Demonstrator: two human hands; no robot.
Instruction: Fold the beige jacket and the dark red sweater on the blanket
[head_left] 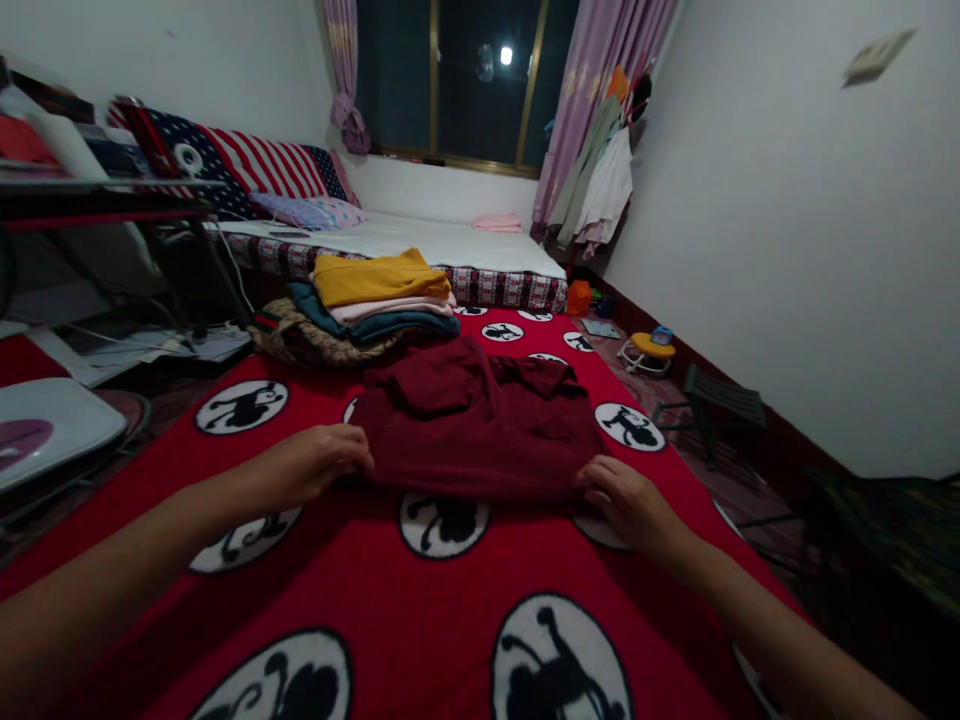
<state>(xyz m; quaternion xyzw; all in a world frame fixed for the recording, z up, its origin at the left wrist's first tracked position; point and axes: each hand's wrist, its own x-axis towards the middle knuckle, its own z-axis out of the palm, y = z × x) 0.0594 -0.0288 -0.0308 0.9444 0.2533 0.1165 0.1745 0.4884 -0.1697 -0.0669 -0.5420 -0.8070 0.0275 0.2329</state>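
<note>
A dark red garment (480,440), perhaps a shirt, is spread across the red blanket (360,580) with white oval monkey-like prints. My left hand (337,455) pinches its near left corner. At the near right corner, my right hand (611,490) grips the cloth between thumb and fingers. The near edge runs fairly straight between both hands, while the far part lies bunched in loose folds. Just beyond it on the left, a woven basket (300,335) bears a stack of folded clothes, with a yellow garment (379,277) on top.
Behind the blanket is a bed (420,238) with a pillow (307,210). A cluttered table (112,185) stands at the left. Along the right wall are a small yellow-topped stool (651,346) and a dark folding stool (720,400); clothes (604,185) hang by the curtain.
</note>
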